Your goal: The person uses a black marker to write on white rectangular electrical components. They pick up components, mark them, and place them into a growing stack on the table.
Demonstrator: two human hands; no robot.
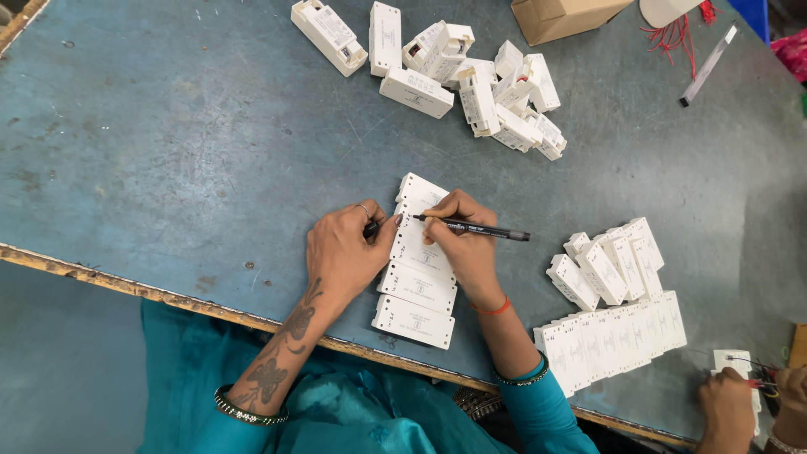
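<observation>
Head view, looking straight down on a worn blue-grey table (168,143) whose near edge cuts diagonally across the lower part. Going left to right: my left hand (345,252) lies flat, palm down, fingers loosely spread, pressing on the left side of a row of white rectangular modules (418,290) laid touching one another in a line running away from me; it also seems to pinch a small dark thing, maybe a pen cap, between thumb and forefinger, can't tell for sure. Row sits mid-table, near the front edge, between both hands. My right hand (465,244) is closed around a black pen (475,229), tip touching a module near the far end of the row, barrel pointing right. Far side of the table, a loose heap of white modules (471,84); beside it, a cardboard box corner (559,17). Right of my right hand, stacked white modules (614,311) in tidy rows, some standing on edge. Upper right, red wires (677,38) and a thin flat strip (709,65). Bottom right corner, another person's hands (740,408) work on a module with wires.
</observation>
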